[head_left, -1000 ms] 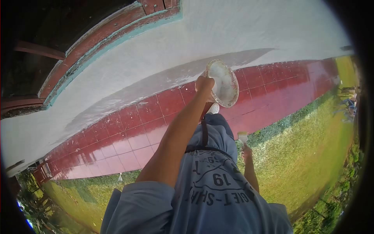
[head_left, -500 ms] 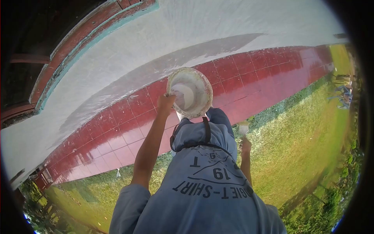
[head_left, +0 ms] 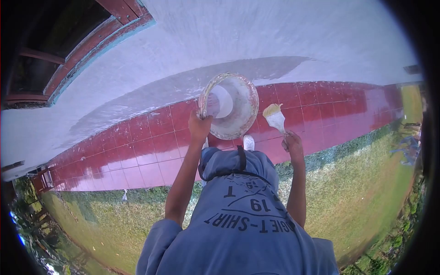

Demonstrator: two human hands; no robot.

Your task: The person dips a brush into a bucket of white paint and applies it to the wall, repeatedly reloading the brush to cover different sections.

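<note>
My left hand [head_left: 200, 124] grips the rim of a paint-stained bucket [head_left: 245, 103] held out in front of my body. White liquid paint [head_left: 224, 101] lies in its bottom. To the right of the bucket, my right hand [head_left: 294, 143] is closed round the handle of a wide paintbrush [head_left: 276, 118]. The brush points up and away from me, its pale yellowish bristles apart from the bucket. Beyond the bucket stands a whitish wall [head_left: 256, 32] with a darker grey band [head_left: 183, 78] along its lower part.
A red tiled walkway [head_left: 151, 133] runs along the wall's foot, and my white shoe [head_left: 249, 142] is on it. Grass [head_left: 339, 197] borders the walkway behind me. At upper left is a red-framed window [head_left: 82, 50]. A bluish object [head_left: 408, 150] sits far right on the grass.
My right hand has brought the paintbrush up and forward from beside my hip to the bucket's right. The bucket has shifted slightly right, and the camera view has turned.
</note>
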